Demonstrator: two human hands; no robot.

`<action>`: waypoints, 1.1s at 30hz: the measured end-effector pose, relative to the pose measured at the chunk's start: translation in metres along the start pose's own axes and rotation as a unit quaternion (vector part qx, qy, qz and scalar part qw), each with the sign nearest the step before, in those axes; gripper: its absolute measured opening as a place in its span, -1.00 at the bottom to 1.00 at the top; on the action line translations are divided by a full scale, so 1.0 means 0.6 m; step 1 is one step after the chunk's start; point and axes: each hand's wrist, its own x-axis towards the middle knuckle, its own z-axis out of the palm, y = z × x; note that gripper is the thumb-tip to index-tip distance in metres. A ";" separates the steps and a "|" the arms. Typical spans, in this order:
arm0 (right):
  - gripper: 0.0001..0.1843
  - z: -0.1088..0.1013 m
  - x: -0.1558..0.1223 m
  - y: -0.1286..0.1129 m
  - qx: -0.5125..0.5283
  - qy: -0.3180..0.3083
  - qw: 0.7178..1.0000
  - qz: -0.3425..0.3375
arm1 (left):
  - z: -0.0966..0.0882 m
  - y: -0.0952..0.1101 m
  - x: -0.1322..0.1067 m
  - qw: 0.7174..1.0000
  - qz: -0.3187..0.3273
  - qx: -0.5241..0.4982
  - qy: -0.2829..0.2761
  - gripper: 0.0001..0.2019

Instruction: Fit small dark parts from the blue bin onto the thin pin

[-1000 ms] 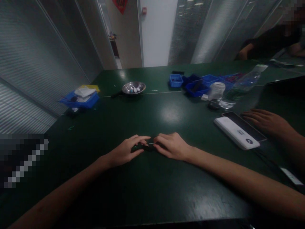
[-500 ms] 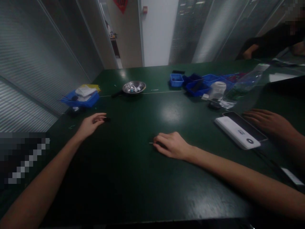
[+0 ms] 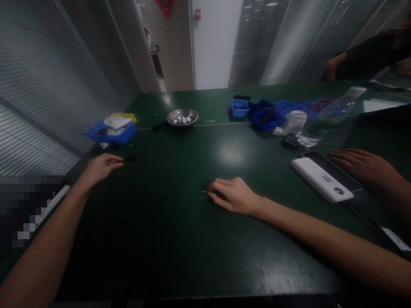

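Note:
On the left of the green table (image 3: 180,171), my left hand (image 3: 101,166) is pinched closed. A small dark piece (image 3: 130,158), too blurred to name, shows at its fingertips. Nearer the middle, my right hand (image 3: 233,194) rests on the tabletop with curled fingers. A thin pale rod (image 3: 205,192) pokes out of them to the left; the rest of it is hidden in the grip. Beyond my left hand sits a blue tray (image 3: 123,136) with white and yellow packets.
A metal bowl (image 3: 173,119) with small parts stands further back. Blue bins (image 3: 239,110), a tilted plastic bottle (image 3: 330,115) and a white power bank (image 3: 321,179) beside a phone lie right. Another person's hand (image 3: 359,164) rests there; someone sits at far right.
My left hand has moved left, and the small dark piece at its fingertips has shifted left as well. My right hand has stayed in place with the rod.

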 end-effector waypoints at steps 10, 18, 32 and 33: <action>-0.71 -0.004 0.002 -0.001 0.000 0.000 1.000 -0.004 | -0.008 0.046 -0.023 0.996 -0.020 0.059 0.060 -0.71; -0.71 -0.002 0.001 0.001 0.003 0.000 1.000 -0.004 | 0.012 0.077 -0.027 0.978 -0.052 -0.156 0.126 -0.59; -0.72 0.000 0.000 0.002 -0.003 0.004 1.000 -0.006 | 0.031 0.120 -0.033 0.988 -0.071 -0.091 0.107 -0.52; -0.72 0.000 0.000 0.001 -0.002 0.003 1.000 -0.006 | 0.030 0.122 -0.033 0.988 -0.066 -0.096 0.101 -0.52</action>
